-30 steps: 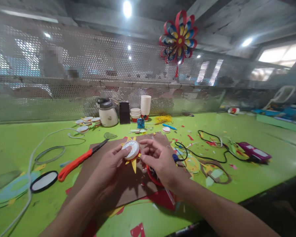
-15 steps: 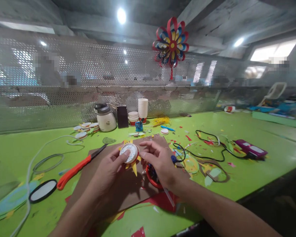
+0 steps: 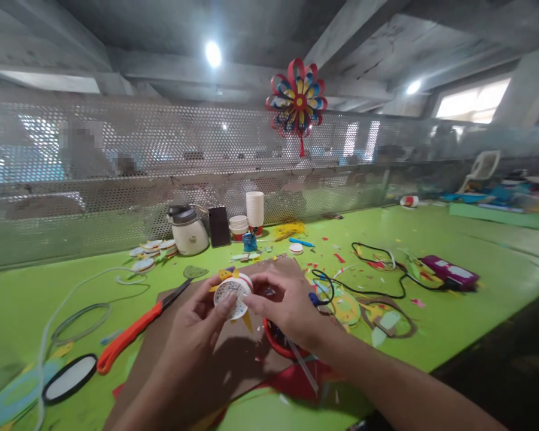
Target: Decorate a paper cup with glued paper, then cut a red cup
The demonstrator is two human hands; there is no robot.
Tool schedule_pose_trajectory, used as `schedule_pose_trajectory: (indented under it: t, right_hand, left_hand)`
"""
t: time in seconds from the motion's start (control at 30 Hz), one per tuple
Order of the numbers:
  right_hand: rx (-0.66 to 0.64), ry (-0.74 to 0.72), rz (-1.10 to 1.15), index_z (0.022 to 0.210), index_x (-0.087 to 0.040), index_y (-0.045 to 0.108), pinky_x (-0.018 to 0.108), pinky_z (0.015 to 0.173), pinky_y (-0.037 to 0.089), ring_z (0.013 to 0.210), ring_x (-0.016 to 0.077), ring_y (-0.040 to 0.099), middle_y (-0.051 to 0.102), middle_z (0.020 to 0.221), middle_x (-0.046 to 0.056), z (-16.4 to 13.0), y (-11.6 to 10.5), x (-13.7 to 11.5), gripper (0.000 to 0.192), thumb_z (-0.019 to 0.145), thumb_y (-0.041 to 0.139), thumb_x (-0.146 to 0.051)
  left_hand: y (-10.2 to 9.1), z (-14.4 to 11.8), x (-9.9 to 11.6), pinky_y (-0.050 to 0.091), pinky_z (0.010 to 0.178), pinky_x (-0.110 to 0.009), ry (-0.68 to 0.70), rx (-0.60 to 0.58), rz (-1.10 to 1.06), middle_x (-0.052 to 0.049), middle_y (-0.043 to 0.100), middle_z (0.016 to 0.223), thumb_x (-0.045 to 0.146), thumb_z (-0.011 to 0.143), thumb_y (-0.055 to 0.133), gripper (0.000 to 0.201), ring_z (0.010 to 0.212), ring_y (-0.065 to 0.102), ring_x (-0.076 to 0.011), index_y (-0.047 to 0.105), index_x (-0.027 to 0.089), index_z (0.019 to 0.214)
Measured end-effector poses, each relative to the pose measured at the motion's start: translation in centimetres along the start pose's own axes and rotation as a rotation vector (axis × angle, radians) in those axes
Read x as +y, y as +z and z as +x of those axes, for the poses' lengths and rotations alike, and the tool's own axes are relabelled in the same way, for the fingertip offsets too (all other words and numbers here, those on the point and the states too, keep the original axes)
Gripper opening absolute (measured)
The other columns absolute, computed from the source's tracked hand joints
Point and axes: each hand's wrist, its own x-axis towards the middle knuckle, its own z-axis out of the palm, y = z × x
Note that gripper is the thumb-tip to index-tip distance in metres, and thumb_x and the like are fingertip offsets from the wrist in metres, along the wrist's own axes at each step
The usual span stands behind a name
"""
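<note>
Near the lower middle of the frame, both hands hold a small round white paper disc with yellow pointed paper rays around its rim (image 3: 233,294), lifted above a sheet of brown cardboard (image 3: 197,353). The left hand (image 3: 193,326) is closed on the disc from below and from the left, its thumb pressed on the printed white face. The right hand (image 3: 287,305) pinches the right edge of the disc between thumb and forefinger, the other fingers curled loosely.

The cardboard lies on a bright green surface (image 3: 453,323) strewn with paper scraps. Just under the right hand sits a red ring-shaped piece (image 3: 273,335), partly hidden by the wrist. To the left of the hands, an orange-handled utility knife (image 3: 130,332) lies slantwise across the edge of the cardboard, and further toward the lower left of the frame lies a black-rimmed oval (image 3: 69,377). A pale looped cable (image 3: 78,311) curls across the left side of the surface.

Behind the hands, against a perforated metal screen (image 3: 117,155), stand a cream-coloured jug with a dark lid (image 3: 187,230), a black rectangular block (image 3: 218,226) and a stack of white paper cups (image 3: 254,211). To the right, a black cord (image 3: 386,272) runs to a purple flat device (image 3: 449,272). A red, blue and yellow paper pinwheel (image 3: 297,99) hangs in the upper middle of the frame.
</note>
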Motion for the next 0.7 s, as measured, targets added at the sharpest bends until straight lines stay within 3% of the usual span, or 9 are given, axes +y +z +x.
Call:
schedule_pose_trajectory:
  t: [0.23, 0.43, 0.7]
  right_hand:
    - [0.038, -0.097, -0.104, 0.095, -0.017, 0.071, 0.033, 0.074, 0.051, 0.080, 0.0169, 0.060, 0.064, 0.089, 0.005, -0.23, 0.16, -0.34, 0.024, 0.078, 0.072, -0.035]
    - [0.043, -0.162, -0.172, 0.097, -0.019, 0.069, 0.031, 0.071, 0.049, 0.080, 0.0157, 0.057, 0.061, 0.088, 0.003, -0.46, 0.04, 0.03, 0.024, 0.082, 0.069, -0.038]
    - [0.014, -0.049, -0.070, 0.100, -0.019, 0.069, 0.033, 0.074, 0.049, 0.080, 0.0169, 0.058, 0.063, 0.090, 0.004, -0.16, 0.07, 0.38, 0.031, 0.076, 0.075, -0.038]
  left_hand:
    - [-0.16, -0.40, 0.10, 0.047, 0.098, -0.038, 0.062, -0.058, 0.137, -0.011, 0.072, 0.114, 0.043, 0.074, 0.074, 0.050, 0.114, 0.061, -0.0300, 0.063, 0.017, 0.115]
    - [-0.31, -0.21, 0.33, 0.049, 0.093, -0.037, 0.105, -0.061, 0.265, -0.012, 0.071, 0.116, 0.044, 0.076, 0.072, 0.047, 0.114, 0.061, -0.0322, 0.067, 0.016, 0.112]
    - [-0.02, -0.24, 0.50, 0.049, 0.089, -0.029, 0.149, -0.084, 0.285, -0.005, 0.073, 0.112, 0.039, 0.080, 0.070, 0.031, 0.103, 0.065, -0.0249, 0.070, 0.021, 0.106]
